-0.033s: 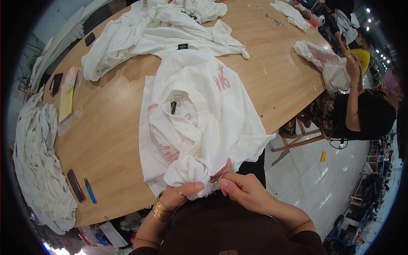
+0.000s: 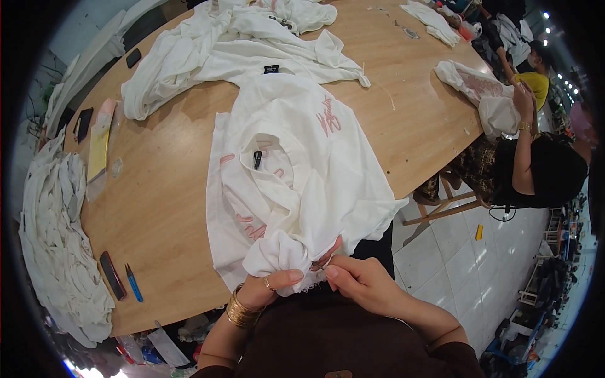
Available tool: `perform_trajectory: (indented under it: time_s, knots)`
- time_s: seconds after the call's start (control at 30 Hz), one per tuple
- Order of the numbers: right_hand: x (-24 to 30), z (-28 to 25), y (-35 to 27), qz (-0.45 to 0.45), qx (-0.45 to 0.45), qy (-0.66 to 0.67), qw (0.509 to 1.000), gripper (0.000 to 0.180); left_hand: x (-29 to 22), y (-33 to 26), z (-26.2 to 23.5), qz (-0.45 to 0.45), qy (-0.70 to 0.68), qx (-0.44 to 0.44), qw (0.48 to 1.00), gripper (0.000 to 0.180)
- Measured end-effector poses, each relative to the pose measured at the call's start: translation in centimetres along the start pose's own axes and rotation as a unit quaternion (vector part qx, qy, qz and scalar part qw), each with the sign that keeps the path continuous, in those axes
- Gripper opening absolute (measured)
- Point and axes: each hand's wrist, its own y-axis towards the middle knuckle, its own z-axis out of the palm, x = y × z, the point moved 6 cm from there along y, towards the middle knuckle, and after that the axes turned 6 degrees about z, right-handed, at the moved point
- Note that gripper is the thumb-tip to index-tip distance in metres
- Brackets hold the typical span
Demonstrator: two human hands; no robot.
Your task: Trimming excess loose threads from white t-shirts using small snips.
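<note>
A white garment [image 2: 340, 170] with pink embroidery lies on the table and hangs toward me over its near edge. Its neck opening faces up, with a small black tag inside. My left hand [image 2: 261, 291] is closed on a bunched part of the cloth, thumb on top, beside a frayed edge. Right next to it, my right hand [image 2: 362, 282] pinches at that edge, near a patch of pink stitching. Whatever sits between the right fingertips is too small to make out.
Around the wooden table [image 2: 157, 233] lie white garments [image 2: 214, 53], a white cloth pile [image 2: 57, 233], a phone [image 2: 112, 275], blue thread snips [image 2: 133, 283] and a yellow packet [image 2: 101, 148]. At right, a seated co-worker [image 2: 529, 164] handles a white garment [image 2: 469, 88].
</note>
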Motion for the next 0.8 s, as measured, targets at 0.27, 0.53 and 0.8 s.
perform_trajectory:
  time_s: [0.27, 0.53, 0.8]
  knots:
    - [0.07, -0.02, 0.06, 0.005, 0.004, -0.004, 1.000, 0.027, -0.33, 0.09, 0.18, 0.021, 0.047, 0.018, 0.999, 0.022]
    - [0.04, -0.01, 0.20, 0.003, -0.007, 0.001, 1.000, 0.028, -0.36, 0.09, 0.24, 0.017, 0.086, 0.021, 0.996, 0.021]
    - [-0.10, 0.04, 0.45, 0.001, -0.017, 0.007, 1.000, 0.027, -0.42, 0.12, 0.29, 0.016, 0.087, 0.020, 0.996, 0.021]
